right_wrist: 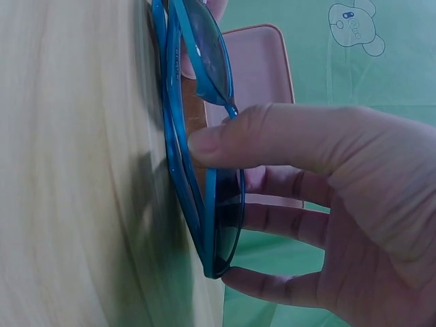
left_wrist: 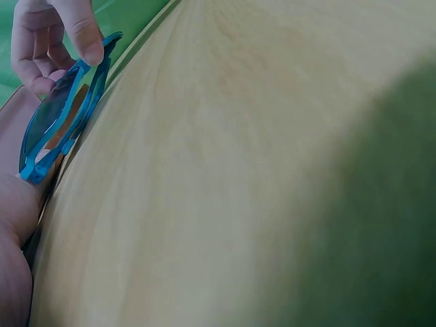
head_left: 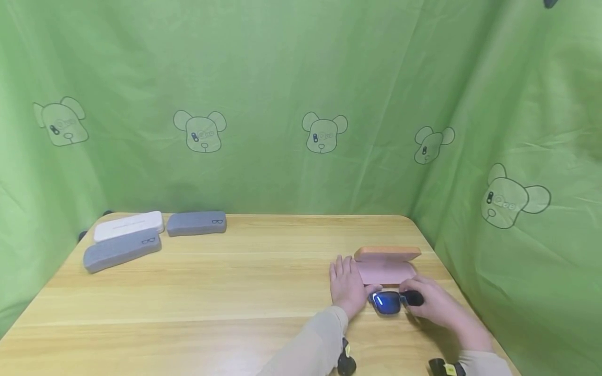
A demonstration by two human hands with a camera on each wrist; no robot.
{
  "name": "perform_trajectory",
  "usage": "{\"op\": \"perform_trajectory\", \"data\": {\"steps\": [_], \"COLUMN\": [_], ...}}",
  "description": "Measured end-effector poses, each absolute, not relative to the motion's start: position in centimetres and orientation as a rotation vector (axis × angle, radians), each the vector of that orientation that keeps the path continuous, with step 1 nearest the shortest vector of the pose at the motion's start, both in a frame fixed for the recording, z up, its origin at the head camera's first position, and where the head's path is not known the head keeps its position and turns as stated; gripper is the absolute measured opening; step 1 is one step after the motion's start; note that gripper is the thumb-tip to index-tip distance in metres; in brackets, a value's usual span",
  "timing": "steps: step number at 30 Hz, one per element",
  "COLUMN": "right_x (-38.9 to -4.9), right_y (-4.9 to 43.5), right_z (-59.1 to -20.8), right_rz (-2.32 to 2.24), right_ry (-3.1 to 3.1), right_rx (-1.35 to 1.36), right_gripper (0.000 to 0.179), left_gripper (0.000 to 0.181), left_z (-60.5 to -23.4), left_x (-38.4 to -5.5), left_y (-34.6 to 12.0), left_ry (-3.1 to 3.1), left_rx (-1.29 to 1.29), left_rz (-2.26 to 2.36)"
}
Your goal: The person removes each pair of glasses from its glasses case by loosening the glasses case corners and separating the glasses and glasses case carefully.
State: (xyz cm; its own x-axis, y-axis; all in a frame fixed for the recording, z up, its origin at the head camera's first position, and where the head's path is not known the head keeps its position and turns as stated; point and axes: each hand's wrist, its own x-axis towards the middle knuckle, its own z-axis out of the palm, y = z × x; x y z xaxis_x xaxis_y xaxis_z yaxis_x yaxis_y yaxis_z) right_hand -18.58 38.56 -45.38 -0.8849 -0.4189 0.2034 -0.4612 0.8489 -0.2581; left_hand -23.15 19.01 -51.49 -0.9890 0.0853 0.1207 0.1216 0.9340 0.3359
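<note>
- Sunglasses (head_left: 387, 303), blue frame, dark lenses, just off near edge of pink-lined case (head_left: 384, 273); temples look folded; one lens partly behind fingers in head view.
- Right hand (head_left: 430, 303), by near right corner of pink-lined case: pinches sunglasses around bridge and one lens, thumb on inner side; fingertips hard to see past the frame.
- Left hand (head_left: 348, 287), along left side of pink-lined case: fingers straight, gripping nothing; thumb reaches toward near edge, can't tell if it touches sunglasses. Cut off in left wrist view.
- Lid (head_left: 388, 254) tilted up at far side of pink-lined case, orange outside; hands hide left edge and near right corner of the base.
- Grey case (head_left: 196, 223), white case (head_left: 129, 225), second grey case (head_left: 122, 253): all well left of pink-lined case. Second grey case covers part of white one; white one's lettering unreadable.
- Counter (head_left: 235, 297), wood-look, under pink-lined case; near end out of frame.
- Green curtain (head_left: 263, 62) behind and to right of pink-lined case; bear prints, lettering faint.
- Sleeves (head_left: 310, 344), wrist straps (head_left: 346, 360) nearer than pink-lined case, cut off at bottom.
- Dark green blur (left_wrist: 395, 204) fills right part of left wrist view; can't tell what.
</note>
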Motion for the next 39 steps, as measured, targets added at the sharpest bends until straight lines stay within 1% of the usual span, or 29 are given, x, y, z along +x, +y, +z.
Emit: {"op": "perform_trajectory", "data": {"steps": [14,39], "right_x": [-18.5,-18.5], "right_y": [38.5,38.5], "right_z": [-45.2,-44.3], "right_rz": [0.464,0.482], "right_ry": [-2.913,-2.905], "right_rx": [0.660,0.593], "right_gripper": [0.041,0.035], "left_gripper": [0.108,0.107], "left_z": [-51.7,-51.7], "left_x": [-23.2,-23.1], "left_y": [19.1,19.1], "left_ry": [-2.966,-2.953], "left_rx": [-0.162,-0.174], "left_rz": [-0.529,-0.557]}}
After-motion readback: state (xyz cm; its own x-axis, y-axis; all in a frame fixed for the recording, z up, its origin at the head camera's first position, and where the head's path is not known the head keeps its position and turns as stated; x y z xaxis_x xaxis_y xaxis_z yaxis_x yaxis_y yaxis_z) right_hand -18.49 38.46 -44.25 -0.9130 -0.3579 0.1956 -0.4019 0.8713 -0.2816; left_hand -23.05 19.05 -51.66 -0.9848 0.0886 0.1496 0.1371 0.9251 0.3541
